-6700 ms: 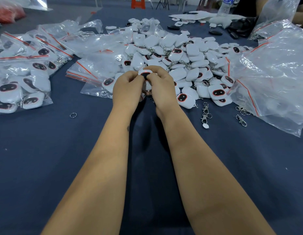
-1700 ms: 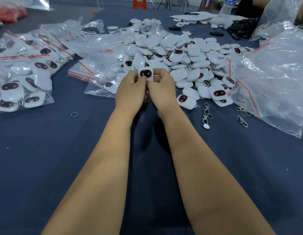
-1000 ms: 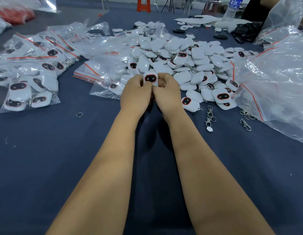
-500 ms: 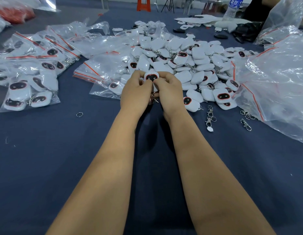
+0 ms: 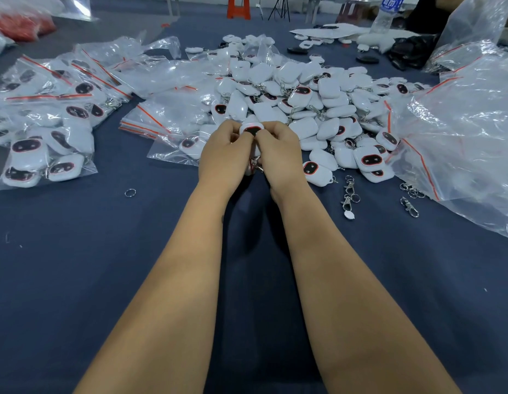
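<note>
A small white fob with a black, red-rimmed face sits between my two hands above the dark blue tablecloth. My left hand and my right hand both pinch it with curled fingers, knuckles close together. A metal clasp hangs from the fob below my palms. Most of the fob's body is hidden by my fingers.
A big pile of loose white fobs lies just beyond my hands. Bagged fobs lie at the left, empty zip bags in the middle, a large crumpled bag at the right. Loose clasps and a split ring lie nearby.
Over the last second my fingers have closed further over the fob, so less of its black face shows. Both hands stay in the same place.
</note>
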`<state>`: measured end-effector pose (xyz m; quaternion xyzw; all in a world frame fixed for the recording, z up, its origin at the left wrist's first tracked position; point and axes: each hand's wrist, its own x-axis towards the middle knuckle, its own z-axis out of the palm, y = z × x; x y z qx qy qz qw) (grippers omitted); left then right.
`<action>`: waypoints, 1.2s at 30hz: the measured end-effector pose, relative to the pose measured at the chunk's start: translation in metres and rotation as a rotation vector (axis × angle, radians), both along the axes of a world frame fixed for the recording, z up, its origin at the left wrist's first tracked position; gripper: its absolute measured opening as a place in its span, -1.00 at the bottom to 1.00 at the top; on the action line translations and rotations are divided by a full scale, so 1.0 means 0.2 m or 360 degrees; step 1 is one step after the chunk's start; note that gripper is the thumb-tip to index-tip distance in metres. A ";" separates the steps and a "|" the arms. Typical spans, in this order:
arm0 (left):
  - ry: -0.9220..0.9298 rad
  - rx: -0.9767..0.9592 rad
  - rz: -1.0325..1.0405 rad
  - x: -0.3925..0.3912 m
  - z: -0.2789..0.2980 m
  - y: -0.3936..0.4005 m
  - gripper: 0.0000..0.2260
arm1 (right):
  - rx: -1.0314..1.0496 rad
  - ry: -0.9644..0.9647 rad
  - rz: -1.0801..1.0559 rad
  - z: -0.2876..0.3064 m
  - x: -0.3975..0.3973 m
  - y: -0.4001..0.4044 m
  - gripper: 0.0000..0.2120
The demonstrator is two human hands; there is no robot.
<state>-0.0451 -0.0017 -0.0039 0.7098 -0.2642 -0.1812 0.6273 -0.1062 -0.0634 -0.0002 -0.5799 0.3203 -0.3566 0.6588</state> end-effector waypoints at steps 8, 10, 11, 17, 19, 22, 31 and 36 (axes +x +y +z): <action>-0.0138 0.0004 -0.0011 0.00 0.00 0.01 -0.90 | -0.0021 0.0033 -0.0036 0.00 0.01 -0.01 -0.84; -0.0219 0.0006 0.0002 -0.01 0.00 0.00 -0.89 | -0.0015 0.0018 -0.0030 0.00 0.00 -0.01 -0.82; -0.0242 0.0004 0.0010 -0.01 0.00 0.00 -0.89 | -0.0011 0.0012 -0.0028 0.00 0.00 -0.01 -0.81; -0.0120 -0.0081 0.0075 -0.01 -0.01 0.00 -0.92 | -0.0005 -0.0003 -0.0023 0.00 0.00 0.00 -0.79; -0.0023 -0.0161 0.0123 -0.02 0.01 0.01 -0.89 | -0.0006 -0.0046 -0.0042 0.00 0.00 0.00 -0.81; 0.0052 -0.0267 0.0193 -0.01 0.01 0.01 -0.86 | 0.0081 -0.0222 -0.0131 0.02 -0.01 0.00 -0.87; -0.0156 -0.0177 0.0179 0.01 0.00 0.01 -0.76 | 0.0411 -0.0566 -0.0202 0.04 -0.02 -0.03 -0.91; -0.0006 -0.0290 0.0229 0.02 0.01 0.02 -0.78 | 0.0431 -0.0581 -0.0177 0.04 -0.02 -0.03 -0.84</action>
